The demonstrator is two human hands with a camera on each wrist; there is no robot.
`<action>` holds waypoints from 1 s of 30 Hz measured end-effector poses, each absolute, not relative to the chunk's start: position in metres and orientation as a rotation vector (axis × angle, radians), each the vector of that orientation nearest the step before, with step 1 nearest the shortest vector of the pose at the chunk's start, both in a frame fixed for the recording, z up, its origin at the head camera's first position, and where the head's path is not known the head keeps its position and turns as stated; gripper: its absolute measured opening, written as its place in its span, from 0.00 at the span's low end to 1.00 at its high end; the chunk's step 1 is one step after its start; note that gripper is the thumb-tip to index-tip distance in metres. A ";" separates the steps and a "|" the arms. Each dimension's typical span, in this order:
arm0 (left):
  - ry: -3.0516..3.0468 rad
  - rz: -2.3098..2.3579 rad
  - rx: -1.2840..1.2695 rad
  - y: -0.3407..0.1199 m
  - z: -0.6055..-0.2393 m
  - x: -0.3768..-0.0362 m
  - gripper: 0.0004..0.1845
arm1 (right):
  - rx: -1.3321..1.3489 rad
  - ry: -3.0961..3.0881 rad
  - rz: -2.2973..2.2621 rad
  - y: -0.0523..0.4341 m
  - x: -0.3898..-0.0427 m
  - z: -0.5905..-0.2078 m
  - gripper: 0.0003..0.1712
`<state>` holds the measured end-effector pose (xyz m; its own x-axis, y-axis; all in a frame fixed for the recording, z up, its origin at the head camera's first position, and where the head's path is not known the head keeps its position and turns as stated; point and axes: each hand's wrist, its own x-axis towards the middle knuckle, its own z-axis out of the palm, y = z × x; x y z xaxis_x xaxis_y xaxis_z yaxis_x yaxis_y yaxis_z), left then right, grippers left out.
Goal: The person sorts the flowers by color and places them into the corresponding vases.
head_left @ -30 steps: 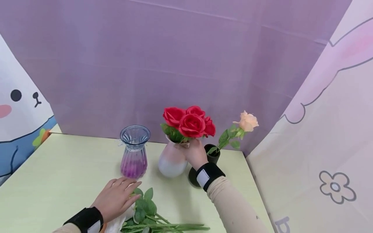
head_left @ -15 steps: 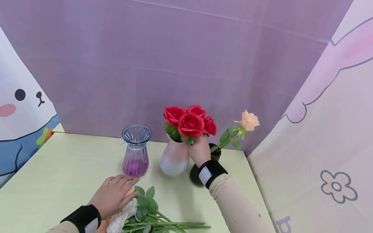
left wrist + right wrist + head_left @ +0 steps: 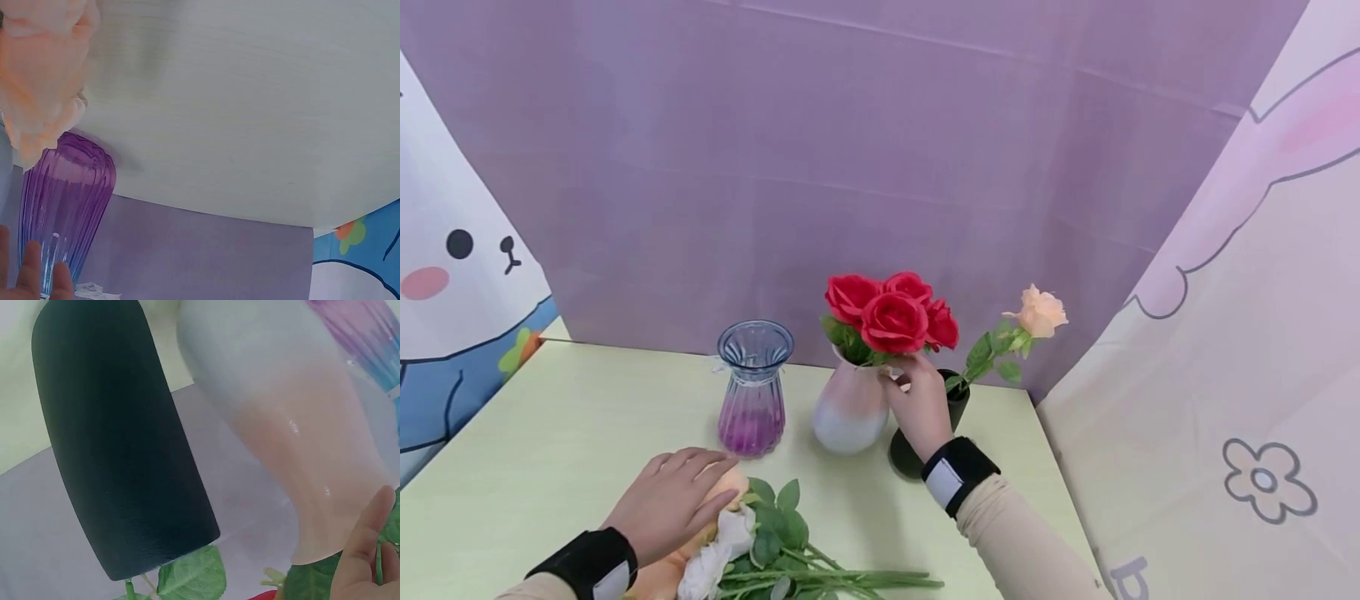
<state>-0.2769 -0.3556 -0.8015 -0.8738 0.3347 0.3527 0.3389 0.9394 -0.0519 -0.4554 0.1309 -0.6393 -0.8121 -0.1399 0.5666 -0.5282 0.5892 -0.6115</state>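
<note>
Left grip relaxed, right grip unclear at pale vase (red blooms whole, head view only)

Head cam: wide, looks forward-down over the pale yellow tabletop to the flat purple backdrop. Both wrist cams much closer, upside down: left frames tabletop and the ribbed purple-to-blue glass vase, right is tight on the tapered black vase and glossy pink-and-white vase. Glass vase shows in all three.

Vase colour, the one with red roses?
The vase: pink up top, fading to bluish white below; clearest in the head view.
</note>
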 end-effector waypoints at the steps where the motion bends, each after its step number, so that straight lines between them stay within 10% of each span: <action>1: -2.733 -0.001 -0.490 -0.358 -0.801 -0.275 0.38 | 0.545 -2.356 1.123 0.131 -0.450 -0.637 0.20; 30: -2.759 0.015 -0.491 -0.397 -0.832 -0.252 0.38 | 0.780 -2.544 1.211 0.113 -0.334 -0.676 0.16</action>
<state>-0.2522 -0.3970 -0.8322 -0.8835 0.3371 0.3254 0.3336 0.9402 -0.0685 -0.3341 0.1131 -0.6758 -0.8356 -0.3690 0.4069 -0.5484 0.5200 -0.6548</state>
